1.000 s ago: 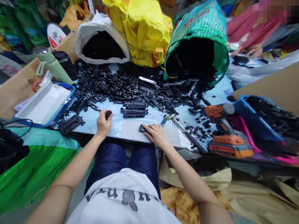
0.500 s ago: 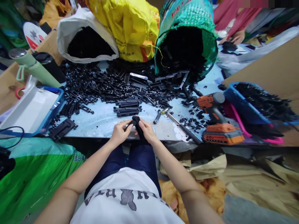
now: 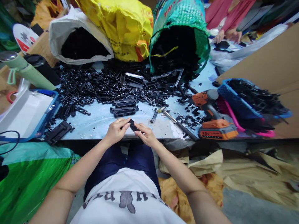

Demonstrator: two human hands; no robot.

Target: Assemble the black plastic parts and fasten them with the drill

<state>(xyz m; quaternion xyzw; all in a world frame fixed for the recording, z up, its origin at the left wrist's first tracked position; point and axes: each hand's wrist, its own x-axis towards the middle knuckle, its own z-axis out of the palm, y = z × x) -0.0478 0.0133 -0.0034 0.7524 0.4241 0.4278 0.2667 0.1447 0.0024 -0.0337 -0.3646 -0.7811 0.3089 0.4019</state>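
A small black part (image 3: 133, 125) is pinched between my two hands over the table's front edge. My left hand (image 3: 117, 131) grips its left end, and my right hand (image 3: 145, 134) has its fingers closed on the right end. Just behind them lie several black folded pieces (image 3: 124, 107) in a small stack. A short black and silver piece (image 3: 154, 115) rests to the right, beside a hammer (image 3: 178, 123) with a dark handle. Further back spreads a large pile of black parts (image 3: 93, 85).
An orange and grey power drill (image 3: 209, 115) stands right, near a blue basket of black parts (image 3: 254, 96). White, yellow and green sacks (image 3: 203, 43) line the back. At left are a green bottle (image 3: 30, 73) and a blue tray (image 3: 54, 102). Another person's hands (image 3: 230, 35) show at top right.
The black part has turned from steeply hanging to a smaller-looking, slanted pose between my fingers. My right hand has tilted inward. The whole view has shifted slightly.
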